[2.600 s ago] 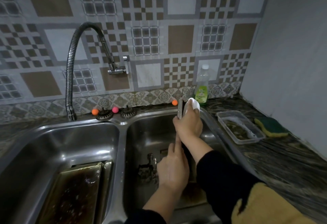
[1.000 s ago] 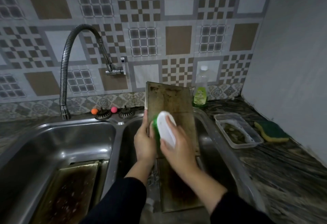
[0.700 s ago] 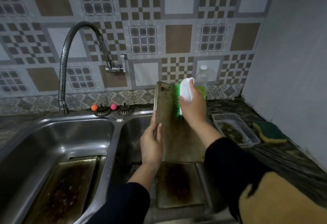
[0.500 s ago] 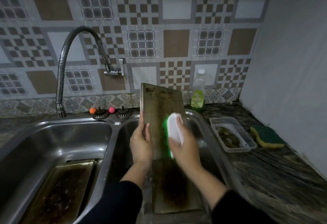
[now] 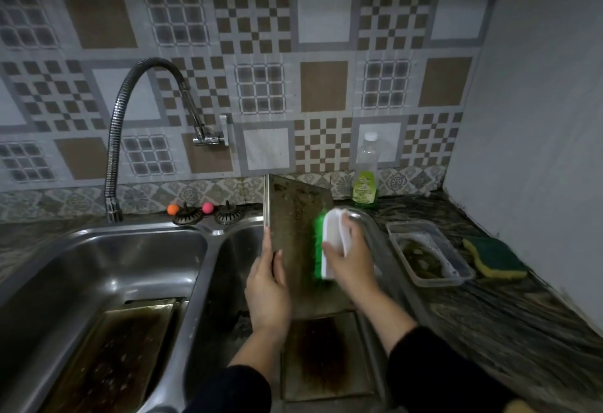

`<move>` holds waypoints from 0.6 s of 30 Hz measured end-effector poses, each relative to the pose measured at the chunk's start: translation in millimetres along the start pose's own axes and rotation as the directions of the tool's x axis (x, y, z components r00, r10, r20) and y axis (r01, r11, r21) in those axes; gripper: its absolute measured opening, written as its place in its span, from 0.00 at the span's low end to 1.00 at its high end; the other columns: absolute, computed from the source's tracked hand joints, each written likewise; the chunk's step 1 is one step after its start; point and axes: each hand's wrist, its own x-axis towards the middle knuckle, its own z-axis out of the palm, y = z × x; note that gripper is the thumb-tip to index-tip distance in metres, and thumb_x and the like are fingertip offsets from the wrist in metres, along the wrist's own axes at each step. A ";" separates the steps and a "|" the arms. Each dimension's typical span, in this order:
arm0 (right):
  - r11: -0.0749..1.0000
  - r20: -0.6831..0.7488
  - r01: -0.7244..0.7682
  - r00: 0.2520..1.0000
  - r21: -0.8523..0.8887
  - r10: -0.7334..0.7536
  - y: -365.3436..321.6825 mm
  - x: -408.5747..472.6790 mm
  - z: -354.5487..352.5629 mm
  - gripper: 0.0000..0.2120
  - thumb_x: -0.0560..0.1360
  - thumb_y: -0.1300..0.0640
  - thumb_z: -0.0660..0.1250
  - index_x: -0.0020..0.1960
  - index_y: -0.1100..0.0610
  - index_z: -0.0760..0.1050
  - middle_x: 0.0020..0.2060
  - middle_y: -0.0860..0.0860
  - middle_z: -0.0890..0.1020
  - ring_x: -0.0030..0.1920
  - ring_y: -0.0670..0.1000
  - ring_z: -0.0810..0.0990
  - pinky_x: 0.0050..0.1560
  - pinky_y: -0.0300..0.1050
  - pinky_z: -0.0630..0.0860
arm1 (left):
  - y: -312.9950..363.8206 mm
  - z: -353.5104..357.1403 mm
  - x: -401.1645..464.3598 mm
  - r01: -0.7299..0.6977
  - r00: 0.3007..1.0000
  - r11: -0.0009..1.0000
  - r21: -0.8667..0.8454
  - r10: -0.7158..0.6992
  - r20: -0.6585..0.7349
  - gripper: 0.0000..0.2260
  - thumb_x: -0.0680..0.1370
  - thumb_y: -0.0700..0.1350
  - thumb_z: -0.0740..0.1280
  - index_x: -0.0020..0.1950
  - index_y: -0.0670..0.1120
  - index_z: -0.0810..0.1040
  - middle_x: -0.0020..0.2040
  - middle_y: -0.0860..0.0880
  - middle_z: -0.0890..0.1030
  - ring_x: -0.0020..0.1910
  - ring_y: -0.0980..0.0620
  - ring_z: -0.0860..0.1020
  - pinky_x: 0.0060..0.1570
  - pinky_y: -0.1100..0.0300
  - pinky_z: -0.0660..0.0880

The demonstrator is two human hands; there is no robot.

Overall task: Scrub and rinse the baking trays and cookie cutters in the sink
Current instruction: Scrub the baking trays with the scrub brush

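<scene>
Left hand [image 5: 267, 285] grip clamped on upright stained metal baking tray [image 5: 293, 226]; right hand [image 5: 350, 257] grip grasping white green-bristled scrub brush [image 5: 329, 243], bristles against tray face, 3 o'clock side.

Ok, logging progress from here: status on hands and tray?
Left hand grips upright baking tray over right basin. Right hand presses green-bristled brush on its face. Nothing in the way; tap dry.

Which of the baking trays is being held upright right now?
The tray over the right basin, gripped at its left edge by the left hand. The other two lie flat: one beneath it, one in the left basin.
</scene>
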 end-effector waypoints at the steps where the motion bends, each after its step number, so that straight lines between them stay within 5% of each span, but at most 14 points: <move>1: 1.000 0.028 0.029 0.999 0.001 -0.029 1.7 -12.3 6.3 0.30 0.77 0.55 0.66 0.75 0.50 0.58 0.69 0.48 0.68 0.65 0.46 0.69 0.59 0.40 0.68 | -1.3 -3.2 3.4 0.000 1.000 0.999 0.042 0.000 -0.010 0.23 0.81 0.46 0.60 0.72 0.66 0.60 0.54 0.55 0.78 0.53 0.58 0.77 0.53 0.64 0.70; 5: 0.991 -0.010 0.134 0.991 0.015 -0.134 -30.7 -6.8 18.5 0.34 0.76 0.47 0.66 0.76 0.47 0.53 0.74 0.48 0.63 0.72 0.50 0.64 0.66 0.44 0.66 | 4.8 -10.0 1.5 -0.089 0.994 0.980 0.177 0.078 0.071 0.25 0.82 0.48 0.59 0.74 0.69 0.55 0.53 0.53 0.78 0.47 0.58 0.78 0.44 0.62 0.74; 8: 0.972 -0.108 0.171 0.976 -0.161 -0.189 -65.5 9.7 22.6 0.37 0.74 0.39 0.64 0.76 0.44 0.51 0.69 0.52 0.68 0.66 0.54 0.71 0.56 0.45 0.71 | 12.6 -6.8 -4.8 -0.225 0.971 0.920 0.321 0.183 0.155 0.25 0.82 0.51 0.55 0.75 0.68 0.51 0.52 0.52 0.75 0.40 0.52 0.78 0.35 0.55 0.76; 11: 0.942 -0.224 0.113 0.956 -0.315 -0.189 -79.1 16.2 25.2 0.33 0.75 0.41 0.63 0.75 0.43 0.55 0.58 0.54 0.73 0.53 0.55 0.77 0.44 0.43 0.73 | 21.8 -5.5 -7.3 -0.263 0.953 0.869 0.419 0.167 0.252 0.27 0.82 0.51 0.52 0.74 0.65 0.41 0.52 0.50 0.73 0.38 0.50 0.76 0.34 0.50 0.77; 18: 0.948 -0.301 0.061 0.940 -0.311 -0.159 -86.9 24.5 15.0 0.29 0.75 0.46 0.64 0.75 0.46 0.61 0.54 0.54 0.74 0.49 0.53 0.76 0.41 0.41 0.67 | 38.7 -23.5 7.8 -0.265 0.879 0.908 0.325 0.089 0.469 0.26 0.81 0.61 0.46 0.76 0.63 0.36 0.71 0.54 0.70 0.61 0.50 0.76 0.51 0.53 0.76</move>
